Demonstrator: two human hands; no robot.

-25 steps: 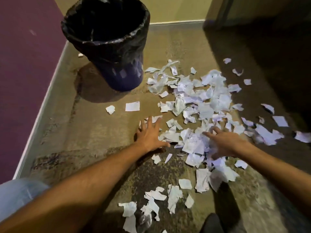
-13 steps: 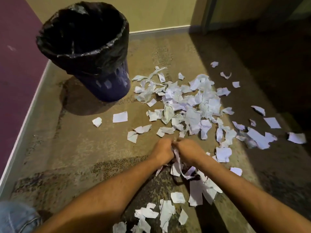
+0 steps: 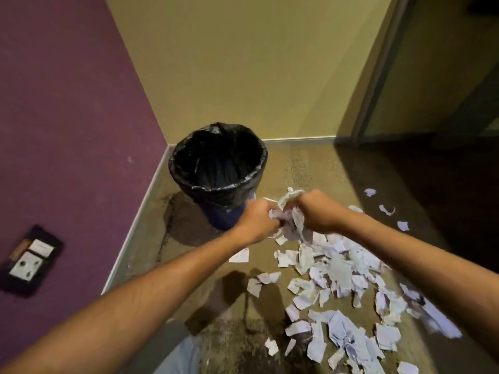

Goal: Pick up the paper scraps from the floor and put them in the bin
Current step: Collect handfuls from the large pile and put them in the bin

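Note:
My left hand (image 3: 258, 221) and my right hand (image 3: 316, 211) are pressed together above the floor and grip a bunch of white paper scraps (image 3: 289, 214) between them. Some scraps stick out above and hang below the fingers. The bunch is lifted just to the right of the bin (image 3: 189, 182), a dark blue bin lined with a black bag, which stands upright in the room's corner. Many more torn scraps (image 3: 337, 271) lie spread on the floor below and to the right of my hands.
A purple wall with a socket plate (image 3: 29, 259) runs along the left. A yellow wall stands behind the bin and a dark doorway (image 3: 437, 103) opens at the right. Loose scraps (image 3: 387, 210) lie toward the doorway.
Both hands came together on a bunch of scraps on the floor, then rose with it toward the bin. The view tilted up and the walls came into sight.

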